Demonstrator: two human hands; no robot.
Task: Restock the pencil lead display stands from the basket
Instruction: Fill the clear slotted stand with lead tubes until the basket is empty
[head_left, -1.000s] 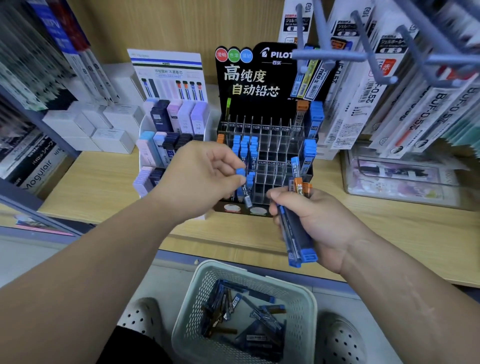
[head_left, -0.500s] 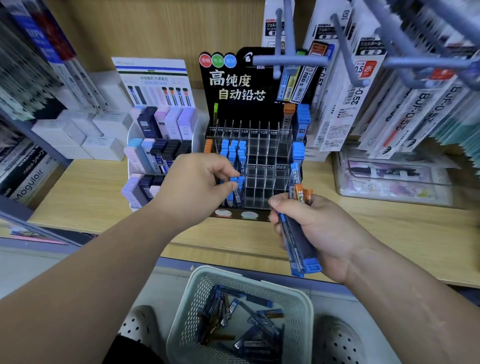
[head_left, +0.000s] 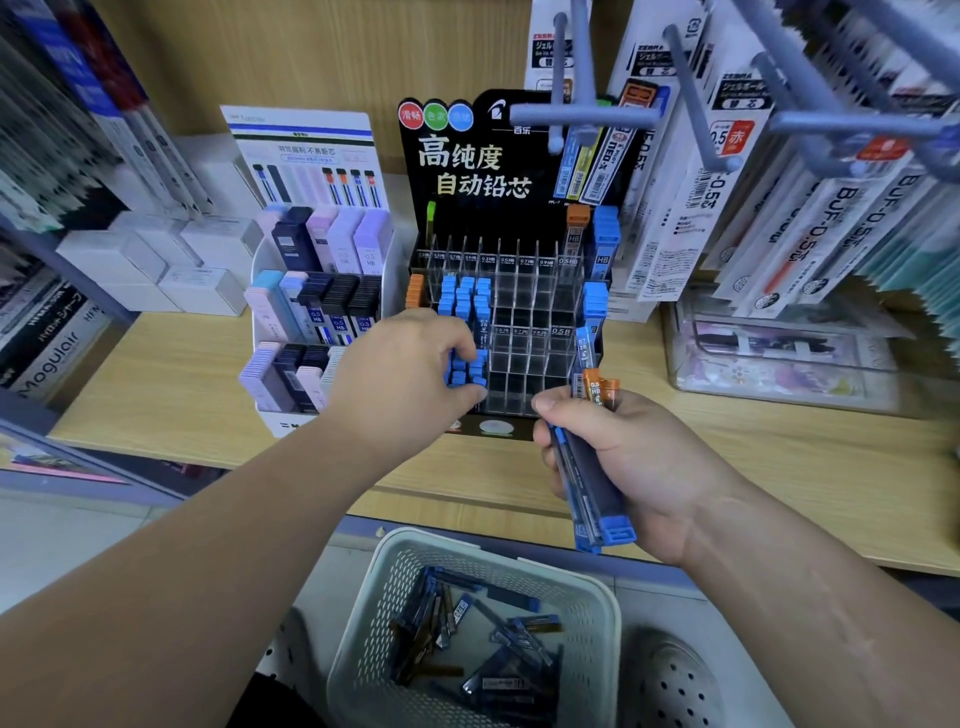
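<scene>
Pencil lead cases, slim dark plastic tubes with blue or orange caps, are sitting in three places: a bundle in the right hand, a loose heap in the white perforated plastic basket on the floor, and rows in the black display stand with clear acrylic cells on the wooden shelf.

The right hand's fingers are wrapping tightly around the bundle, with the caps sticking out above and below the fist. The left hand is reaching into the stand's front tier, where its curled fingers and thumb appear to be pinching one blue-capped case among its neighbours.

These cases are probably very light, rigid and smooth, so a bundle is likely to slip. The leads inside would be brittle, so a drop is worth avoiding. Pinching a case at the cap end looks best, because the body can then hang straight and slide down into its narrow cell.

By count, one basket and two stands are showing, the second being a white tiered stand of pastel and dark cases just beside the black one. Two orange caps are poking above the right fist and at least two blue caps below it, with the rest hidden by the fingers. Three columns of blue caps are filling the stand's left-centre cells, and many cells are standing empty. The heap in the basket is overlapping too much to count.
</scene>
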